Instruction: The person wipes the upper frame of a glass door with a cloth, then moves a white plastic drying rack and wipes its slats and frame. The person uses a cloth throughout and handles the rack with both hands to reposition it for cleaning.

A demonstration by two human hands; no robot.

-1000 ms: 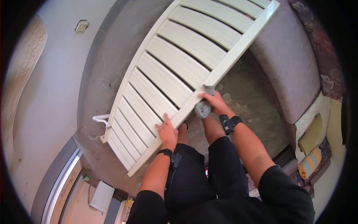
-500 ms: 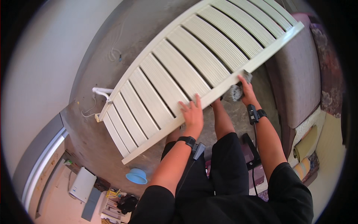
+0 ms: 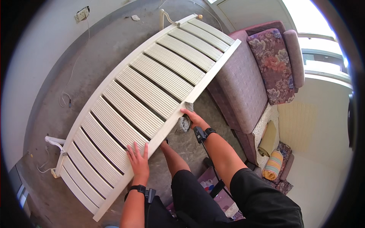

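A long white slatted bench [image 3: 148,93] with a curved far rail lies diagonally in front of me, white curved armrests at both ends. My left hand [image 3: 139,164] rests on its near rail, fingers spread over the slat ends. Farther along the same rail, my right hand [image 3: 194,119] is closed round a crumpled grey rag [image 3: 184,124]. Part of the rag laps over the rail's edge and the rest hangs beneath it. The palm side of the right hand is hidden.
A mauve sofa [image 3: 241,81] with a floral cushion [image 3: 273,64] stands close behind the bench's right end. A striped rolled cloth [image 3: 273,166] lies on the seating at right. Thin cable [image 3: 62,97] trails over the grey floor by the wall socket [image 3: 82,14].
My view has swung to the right, so the bench's far end and more of the sofa now show. Both hands keep about the same places on the rail, the rag still in the right.
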